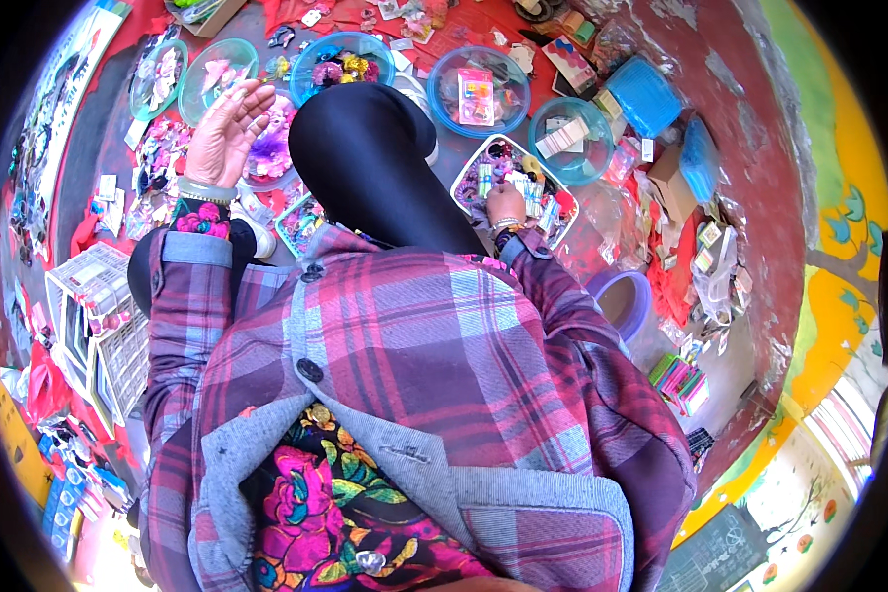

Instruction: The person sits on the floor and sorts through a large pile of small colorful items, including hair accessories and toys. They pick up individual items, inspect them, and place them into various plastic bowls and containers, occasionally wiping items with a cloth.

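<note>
Ground covering: grey floor with a red cloth beyond it, strewn with small hair ornaments and packets.

Right hand [506,205]: fingers curled down into a white square tray [469,170] of hair ties and clips; whether they pinch an item cannot be told, the tips being buried among the pieces. A bracelet sits at the wrist, then a plaid cuff.

Left hand [229,128]: raised, palm open, fingers spread wide, holding nothing. A pale bangle [205,190] sits at the wrist. Just beyond the fingertips, a clear green-rimmed bowl [217,67]; under the palm, a purple flower ornament [269,155].

Round blue-rimmed bowls beyond the right fingers: three, one with colourful scrunchies [342,61], one with a pink card [478,91], one with a white packet [569,140]. Further out to the right, one blue lidded box [643,96]. Left of the left forearm, one white wire basket [97,326].
</note>
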`<state>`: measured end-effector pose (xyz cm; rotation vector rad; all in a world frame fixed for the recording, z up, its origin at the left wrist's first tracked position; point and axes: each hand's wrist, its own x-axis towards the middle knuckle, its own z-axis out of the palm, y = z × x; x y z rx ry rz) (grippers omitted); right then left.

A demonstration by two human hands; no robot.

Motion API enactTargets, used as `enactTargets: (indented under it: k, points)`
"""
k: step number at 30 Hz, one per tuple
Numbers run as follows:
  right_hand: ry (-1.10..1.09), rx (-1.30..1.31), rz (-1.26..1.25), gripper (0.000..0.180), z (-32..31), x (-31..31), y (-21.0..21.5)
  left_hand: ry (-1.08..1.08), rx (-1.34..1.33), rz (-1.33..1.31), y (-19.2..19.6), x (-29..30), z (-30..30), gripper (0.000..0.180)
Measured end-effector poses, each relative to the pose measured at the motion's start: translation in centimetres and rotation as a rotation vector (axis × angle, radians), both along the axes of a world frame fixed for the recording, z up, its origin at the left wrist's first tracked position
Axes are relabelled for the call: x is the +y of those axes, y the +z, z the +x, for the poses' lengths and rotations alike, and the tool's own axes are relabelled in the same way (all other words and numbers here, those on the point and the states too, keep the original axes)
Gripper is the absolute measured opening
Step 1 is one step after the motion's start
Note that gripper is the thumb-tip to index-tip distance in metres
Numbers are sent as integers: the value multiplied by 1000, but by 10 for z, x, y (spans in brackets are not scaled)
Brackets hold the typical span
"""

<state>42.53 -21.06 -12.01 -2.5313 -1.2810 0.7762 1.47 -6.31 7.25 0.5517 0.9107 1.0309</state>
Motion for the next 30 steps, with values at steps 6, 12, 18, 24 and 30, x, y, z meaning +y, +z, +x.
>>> enactTargets:
  k: [6,12,18,24,30]
  points:
    - [73,10,-288,28,-15,17,-21,12,11,-14,1,-2,-3,38]
    - [211,-53,-342,35,-5,30,-46,4,-9,-21,1,0,0,39]
    - [120,20,-290,43,13,27,16,29,-46,-45,1,-1,-6,37]
    - [-133,-159,-323,48,65,-19,80,24,-64,-43,3,-1,-6,37]
    - [-155,-153,-381,68,68,-27,25,0,-52,-33,-3,-2,-5,36]
